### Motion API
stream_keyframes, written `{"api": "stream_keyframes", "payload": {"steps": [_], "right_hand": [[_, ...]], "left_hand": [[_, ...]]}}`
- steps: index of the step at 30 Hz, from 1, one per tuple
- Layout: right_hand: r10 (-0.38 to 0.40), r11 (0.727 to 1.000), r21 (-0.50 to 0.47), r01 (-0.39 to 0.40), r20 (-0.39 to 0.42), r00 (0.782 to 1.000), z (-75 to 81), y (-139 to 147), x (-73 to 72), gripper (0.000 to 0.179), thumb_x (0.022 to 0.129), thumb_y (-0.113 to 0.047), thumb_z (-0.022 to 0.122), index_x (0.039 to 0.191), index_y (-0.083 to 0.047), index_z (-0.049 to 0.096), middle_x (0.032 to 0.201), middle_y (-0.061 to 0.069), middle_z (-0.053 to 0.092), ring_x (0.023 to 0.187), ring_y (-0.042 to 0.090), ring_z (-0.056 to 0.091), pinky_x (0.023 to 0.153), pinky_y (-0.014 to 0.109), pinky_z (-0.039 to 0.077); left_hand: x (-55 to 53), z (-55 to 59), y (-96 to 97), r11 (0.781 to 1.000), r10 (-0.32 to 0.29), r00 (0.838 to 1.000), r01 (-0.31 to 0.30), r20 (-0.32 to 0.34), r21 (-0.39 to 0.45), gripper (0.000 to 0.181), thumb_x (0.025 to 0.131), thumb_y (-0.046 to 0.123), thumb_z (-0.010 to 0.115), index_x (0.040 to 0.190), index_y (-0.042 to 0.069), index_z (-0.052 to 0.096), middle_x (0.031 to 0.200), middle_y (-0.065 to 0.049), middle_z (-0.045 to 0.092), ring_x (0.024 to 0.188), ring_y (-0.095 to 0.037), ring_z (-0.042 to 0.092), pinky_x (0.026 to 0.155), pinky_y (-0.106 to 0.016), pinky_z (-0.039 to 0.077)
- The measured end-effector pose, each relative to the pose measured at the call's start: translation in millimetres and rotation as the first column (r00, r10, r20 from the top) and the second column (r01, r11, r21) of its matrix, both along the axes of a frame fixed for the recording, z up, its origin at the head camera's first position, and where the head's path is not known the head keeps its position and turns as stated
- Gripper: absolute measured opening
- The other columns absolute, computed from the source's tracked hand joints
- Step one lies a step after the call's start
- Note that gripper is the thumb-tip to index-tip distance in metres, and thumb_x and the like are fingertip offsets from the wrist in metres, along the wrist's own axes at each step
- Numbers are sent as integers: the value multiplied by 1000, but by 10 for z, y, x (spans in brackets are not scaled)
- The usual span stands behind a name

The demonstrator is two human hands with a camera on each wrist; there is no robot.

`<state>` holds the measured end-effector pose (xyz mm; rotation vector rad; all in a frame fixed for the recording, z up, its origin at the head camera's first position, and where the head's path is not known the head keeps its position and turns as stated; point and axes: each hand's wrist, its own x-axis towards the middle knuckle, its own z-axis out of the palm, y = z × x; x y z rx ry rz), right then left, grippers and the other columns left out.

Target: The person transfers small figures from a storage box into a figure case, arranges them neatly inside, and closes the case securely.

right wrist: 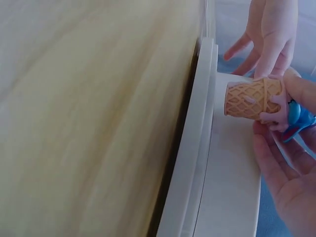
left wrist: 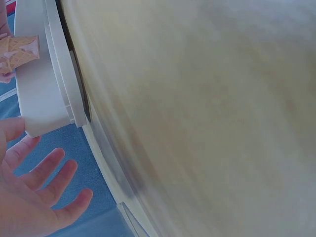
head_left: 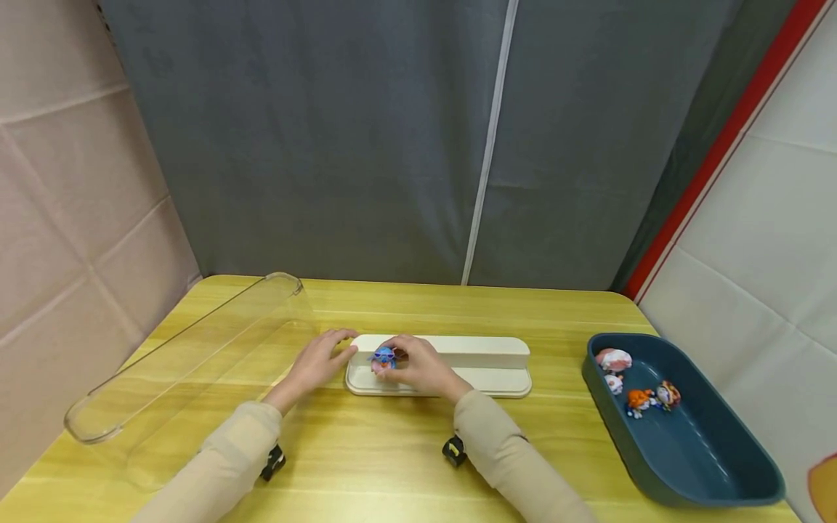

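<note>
A small figurine, a blue character with sunglasses in a pink-dripped waffle cone, is pinched between the thumb and fingers of my right hand. In the right wrist view the cone points towards the white stepped display base; I cannot tell whether it touches it. My left hand is at the base's left end, its fingers spread. Seen from the left wrist, the left thumb and index fingertips are at the corner of the base, apparently touching it.
A long clear plastic cover lies on the left of the wooden table. To the right stands a dark blue tray holding several small figurines, among them an orange one. Behind the table hangs a grey curtain.
</note>
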<state>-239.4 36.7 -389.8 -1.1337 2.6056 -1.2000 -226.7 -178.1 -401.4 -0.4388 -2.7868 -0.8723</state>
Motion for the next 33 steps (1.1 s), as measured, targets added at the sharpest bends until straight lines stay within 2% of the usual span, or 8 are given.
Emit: {"api": "stream_keyframes", "payload": {"steps": [12,22,33], "right_hand": [[-36,995,85,50,-162,986,-32,-76,56,40,75,-29,71,108,-10,59,96,-3,57,85,8,50,78,26,40],[-73,992,85,91,-198,978,-39,-115,65,39,75,-27,71,108,-10,60,95,-3,55,85,8,50,77,24,41],[-116,978,135,156,-269,956,-17,-150,95,43,77,-31,69,113,-11,59,97,-1,58,83,8,54,74,24,43]], "left_hand": [[16,-1,2,1000,-2,1000,2,17,4,32,90,26,52,116,9,55,112,-11,55,102,-31,50,83,-48,38],[7,4,7,1000,4,1000,-4,5,-2,29,89,26,53,114,11,56,110,-11,56,101,-31,51,81,-48,39],[13,1,-2,1000,-8,1000,8,8,-5,30,89,26,53,115,10,56,112,-12,55,101,-31,50,81,-48,39]]}}
